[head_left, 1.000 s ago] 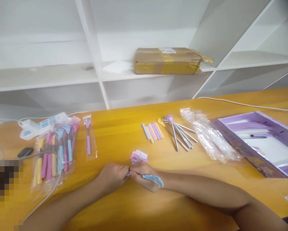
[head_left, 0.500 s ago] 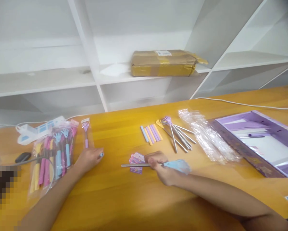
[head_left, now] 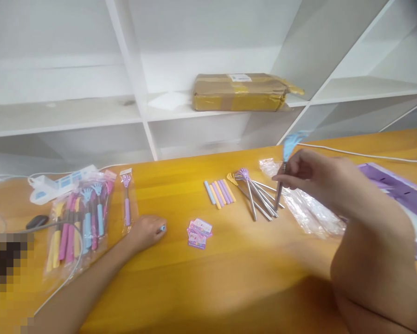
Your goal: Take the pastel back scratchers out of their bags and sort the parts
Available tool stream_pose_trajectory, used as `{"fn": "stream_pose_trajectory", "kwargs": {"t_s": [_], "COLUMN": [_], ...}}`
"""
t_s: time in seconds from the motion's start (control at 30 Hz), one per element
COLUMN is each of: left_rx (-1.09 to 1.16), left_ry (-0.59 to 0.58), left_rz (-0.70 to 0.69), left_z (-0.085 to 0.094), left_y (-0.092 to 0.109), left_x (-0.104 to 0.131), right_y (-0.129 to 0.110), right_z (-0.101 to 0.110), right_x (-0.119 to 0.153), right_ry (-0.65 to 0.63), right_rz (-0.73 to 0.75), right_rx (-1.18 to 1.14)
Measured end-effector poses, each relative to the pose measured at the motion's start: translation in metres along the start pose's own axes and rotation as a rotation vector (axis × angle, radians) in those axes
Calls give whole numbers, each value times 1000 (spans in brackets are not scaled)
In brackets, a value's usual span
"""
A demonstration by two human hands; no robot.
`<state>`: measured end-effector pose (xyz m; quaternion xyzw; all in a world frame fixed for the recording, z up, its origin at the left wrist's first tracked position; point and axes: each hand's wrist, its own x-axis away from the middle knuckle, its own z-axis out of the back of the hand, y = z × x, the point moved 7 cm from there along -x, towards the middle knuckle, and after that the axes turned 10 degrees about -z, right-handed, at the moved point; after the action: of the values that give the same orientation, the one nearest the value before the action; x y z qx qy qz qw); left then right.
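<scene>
My left hand [head_left: 146, 233] is closed around a light blue tube [head_left: 163, 228], of which only the end shows. My right hand [head_left: 307, 176] pinches a blue hand-shaped scratcher [head_left: 290, 144] by its metal rod, head up and rod pointing down, above the right end of a pile of metal-rod scratchers [head_left: 260, 197]. Left of that pile lie several coloured tubes [head_left: 219, 193] in a row. Small printed cards [head_left: 198, 233] are on the table between my hands. A bagged purple scratcher [head_left: 126, 204] lies just beyond my left hand.
Bagged scratchers [head_left: 78, 222] are heaped at the left, by a white power strip [head_left: 64, 183] and a black object [head_left: 37, 221]. Clear bags [head_left: 309, 215] and a purple box [head_left: 389, 181] are at the right. A taped carton [head_left: 241, 93] sits on the shelf behind.
My right hand has moved up and right, turning the blue scratcher from level to upright. My left hand, still closed on its tube, has shifted slightly right.
</scene>
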<state>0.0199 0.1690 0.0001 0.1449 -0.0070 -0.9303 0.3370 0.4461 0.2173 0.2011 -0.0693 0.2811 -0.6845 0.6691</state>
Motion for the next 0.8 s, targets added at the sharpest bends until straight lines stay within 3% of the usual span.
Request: {"fn": "stream_pose_trajectory", "kwargs": {"t_s": [0.1,0.23,0.37,0.47,0.63,0.73,0.8], "left_rx": [16,3,-4,-2,41,122,234], "left_ry": [-27,-31,-30,-38,-25,-4,38], "left_rz": [5,-3,-12,-4,-5,55,121], "left_z": [-2,-1,0,-2,-2,7,18], "left_y": [-2,1,2,1,3,3,3], "left_x": [-1,-3,-3,-3,-3,-6,-8], "right_y": [21,38,56,74,94,87,66], "right_z": [-32,-87,-121,-125,-104,-98,-101], "right_x": [-17,-35,-48,-59,-73,-67,-55], "right_ry": [-220,-487,-583,-598,-512,-537,-564], "right_rz": [-88,-122,-115,-161,-195,-203,-165], "right_rx": [286,492,576,558,593,607,576]}}
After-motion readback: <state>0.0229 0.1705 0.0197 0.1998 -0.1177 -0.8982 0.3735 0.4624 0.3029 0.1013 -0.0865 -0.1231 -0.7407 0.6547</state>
